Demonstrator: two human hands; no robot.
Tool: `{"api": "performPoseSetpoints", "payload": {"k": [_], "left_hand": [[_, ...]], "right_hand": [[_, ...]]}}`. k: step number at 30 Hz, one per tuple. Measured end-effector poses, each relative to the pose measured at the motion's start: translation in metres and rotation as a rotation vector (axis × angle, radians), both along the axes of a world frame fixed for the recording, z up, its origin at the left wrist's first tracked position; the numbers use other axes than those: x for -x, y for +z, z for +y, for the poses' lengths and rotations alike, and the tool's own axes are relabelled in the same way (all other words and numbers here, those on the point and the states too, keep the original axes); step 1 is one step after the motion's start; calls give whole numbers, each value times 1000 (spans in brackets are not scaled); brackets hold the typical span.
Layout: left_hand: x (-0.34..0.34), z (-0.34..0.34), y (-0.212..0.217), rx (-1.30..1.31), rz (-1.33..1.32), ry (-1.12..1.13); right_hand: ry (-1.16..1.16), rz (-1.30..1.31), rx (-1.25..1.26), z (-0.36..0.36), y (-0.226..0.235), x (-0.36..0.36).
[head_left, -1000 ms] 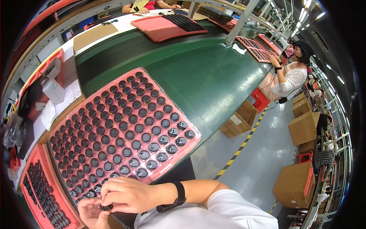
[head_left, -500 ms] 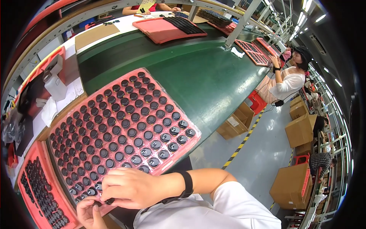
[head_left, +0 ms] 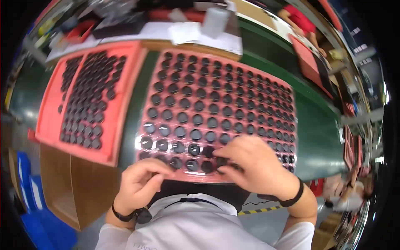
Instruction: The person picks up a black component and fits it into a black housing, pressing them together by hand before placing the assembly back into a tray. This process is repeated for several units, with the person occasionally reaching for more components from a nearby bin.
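Observation:
A pink tray [head_left: 191, 177] with a clear plastic cover or liner holds rows of round black caps [head_left: 213, 109] in front of me. Over its front rows, my right hand [head_left: 256, 164] reaches in with thumb and fingertips closed about one black cap [head_left: 221, 162]; the hand is slightly blurred. At the tray's front left corner is my left hand [head_left: 141, 181], its fingers curled and thumb drawn in toward the index finger. Whatever that pinch may contain is hidden. Both wrists wear dark bands.
To the left, a second pink tray [head_left: 50, 118] carries many loose black pieces. Behind stand a white bottle [head_left: 215, 21] and white paper [head_left: 184, 32]. A cardboard box [head_left: 77, 183] and blue bins [head_left: 37, 200] are below left. Another person [head_left: 301, 20] works at far right.
My view has swung left, bringing the second tray fully in. My hands, close together at the tray's front before, are now apart, the right one over the front rows of caps.

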State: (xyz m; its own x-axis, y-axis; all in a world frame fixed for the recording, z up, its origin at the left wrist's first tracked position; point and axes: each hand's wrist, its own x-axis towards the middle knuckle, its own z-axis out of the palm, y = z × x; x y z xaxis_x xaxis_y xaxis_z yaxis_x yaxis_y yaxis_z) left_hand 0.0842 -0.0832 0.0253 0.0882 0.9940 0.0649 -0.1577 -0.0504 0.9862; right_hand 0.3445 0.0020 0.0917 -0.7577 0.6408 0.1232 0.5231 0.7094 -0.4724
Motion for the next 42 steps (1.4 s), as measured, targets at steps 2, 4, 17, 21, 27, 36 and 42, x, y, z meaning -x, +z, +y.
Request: {"api": "performPoseSetpoints", "payload": {"k": [2,4,17,21,27,36,42], "left_hand": [[11,-5,-2,-27,-17,-1],[20,-7,-3,-5,-22,-58],[45,-6,-16,-78,56,-111],[43,-7,-13,-52,32,-122],[33,-8,-11,-17,-73,-102],[10,7,-2,-233,236,-44],[-34,26,13,-604,446,-50]], "right_hand": [[50,-20,32,11,-1,14],[18,-80,44,19,-1,27],[101,-220,-88,56,-42,93],[100,-145,-120,58,-53,95],[-27,-80,210,50,-24,77],[-174,402,757,-5,-20,31],[-241,853,1090,-37,-40,19]]}}
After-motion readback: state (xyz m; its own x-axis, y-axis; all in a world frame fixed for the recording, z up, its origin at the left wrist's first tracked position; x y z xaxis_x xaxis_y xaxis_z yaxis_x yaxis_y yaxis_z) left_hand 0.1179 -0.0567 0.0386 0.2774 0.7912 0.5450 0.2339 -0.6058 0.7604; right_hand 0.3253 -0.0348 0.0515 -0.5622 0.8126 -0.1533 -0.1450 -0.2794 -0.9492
